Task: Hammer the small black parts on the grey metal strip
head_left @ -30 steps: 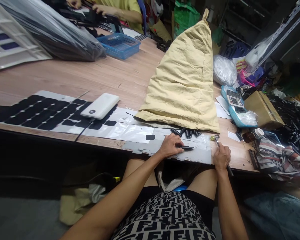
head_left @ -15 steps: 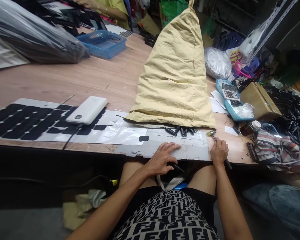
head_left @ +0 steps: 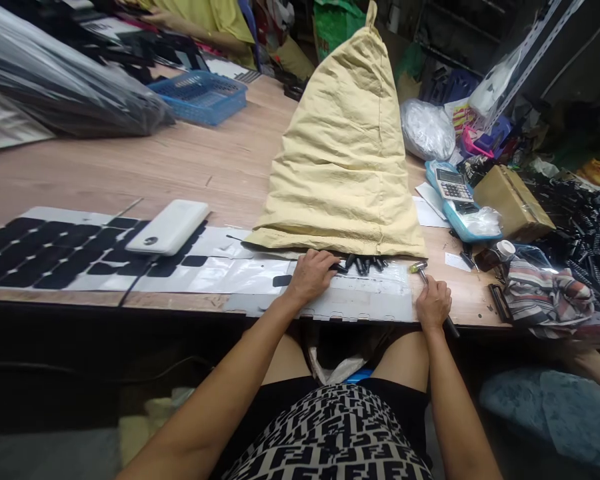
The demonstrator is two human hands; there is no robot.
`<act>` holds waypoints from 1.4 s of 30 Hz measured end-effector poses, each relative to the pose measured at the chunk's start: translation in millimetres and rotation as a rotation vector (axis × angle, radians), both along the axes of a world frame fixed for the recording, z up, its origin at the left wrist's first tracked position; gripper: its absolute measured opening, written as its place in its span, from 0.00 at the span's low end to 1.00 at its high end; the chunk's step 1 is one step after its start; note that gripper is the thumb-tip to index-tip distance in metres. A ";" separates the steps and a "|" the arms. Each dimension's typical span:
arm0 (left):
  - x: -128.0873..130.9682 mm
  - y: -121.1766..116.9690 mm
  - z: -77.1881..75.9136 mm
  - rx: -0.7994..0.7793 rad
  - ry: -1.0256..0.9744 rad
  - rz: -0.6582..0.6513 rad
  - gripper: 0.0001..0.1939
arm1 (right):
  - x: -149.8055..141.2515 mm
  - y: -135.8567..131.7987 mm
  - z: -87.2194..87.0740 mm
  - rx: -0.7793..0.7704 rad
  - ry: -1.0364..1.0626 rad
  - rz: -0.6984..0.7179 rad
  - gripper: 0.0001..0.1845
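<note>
My left hand (head_left: 311, 277) is at the mouth of a yellow cloth bag (head_left: 347, 160), its fingers closed around the end of a black cylindrical piece (head_left: 339, 268). Several similar black pieces (head_left: 364, 265) stick out from under the bag's edge just to the right. Near the table's front edge, my right hand (head_left: 433, 303) grips a small hammer (head_left: 419, 267). The hammer's yellowish head points away from me and its dark handle comes out below the fist. Between the hands lies a translucent plastic sheet (head_left: 370, 303).
At left, a white power bank (head_left: 170, 228) rests on a sheet of black pads (head_left: 50, 250). Farther back are a blue basket (head_left: 200, 97) and a person in yellow (head_left: 225, 30). A calculator (head_left: 453, 185), cardboard box (head_left: 513, 200) and striped cloth (head_left: 550, 290) crowd the right.
My left hand has moved from above my lap, where a black piece was beneath it, forward to the pieces at the bag's mouth. The right hand still holds the hammer in the same place.
</note>
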State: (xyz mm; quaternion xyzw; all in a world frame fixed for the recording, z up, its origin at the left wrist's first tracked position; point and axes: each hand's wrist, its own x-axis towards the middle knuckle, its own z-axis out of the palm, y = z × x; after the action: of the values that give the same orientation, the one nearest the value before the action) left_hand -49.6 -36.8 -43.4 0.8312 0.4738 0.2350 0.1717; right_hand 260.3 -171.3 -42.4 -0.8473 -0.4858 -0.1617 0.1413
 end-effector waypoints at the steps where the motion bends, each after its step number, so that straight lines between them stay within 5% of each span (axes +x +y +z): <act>1: 2.1 0.3 -2.6 -0.017 -0.008 -0.004 0.11 | 0.0 -0.1 -0.4 0.004 0.002 0.001 0.20; 7: 23.4 -25.3 -17.0 -0.162 -0.171 -0.172 0.10 | -0.7 0.2 1.1 -0.003 0.030 0.002 0.20; 12: 24.0 -28.0 -20.1 -0.130 -0.300 -0.154 0.17 | 2.7 1.1 8.9 -0.027 0.114 0.017 0.20; 16: 19.3 -24.6 -19.1 -0.141 -0.341 -0.097 0.09 | -11.6 -7.6 25.4 0.075 0.261 0.042 0.21; 23: 22.1 -23.2 -20.3 -0.197 -0.369 -0.104 0.08 | -92.1 -25.7 48.2 0.189 0.633 0.458 0.20; 32: 28.9 -21.8 -20.1 -0.211 -0.400 -0.049 0.08 | -133.0 -17.5 41.4 0.088 0.516 0.580 0.22; 42: 34.6 -23.0 -20.4 -0.203 -0.382 0.023 0.06 | -132.4 -24.7 37.9 0.045 0.413 0.511 0.22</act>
State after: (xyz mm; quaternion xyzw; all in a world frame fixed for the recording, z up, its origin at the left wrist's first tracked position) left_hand -15.0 -59.8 -63.8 0.7445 0.4631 0.3412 0.3388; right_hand 127.9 -196.0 -4.5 -0.7095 -0.6400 0.0437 0.2917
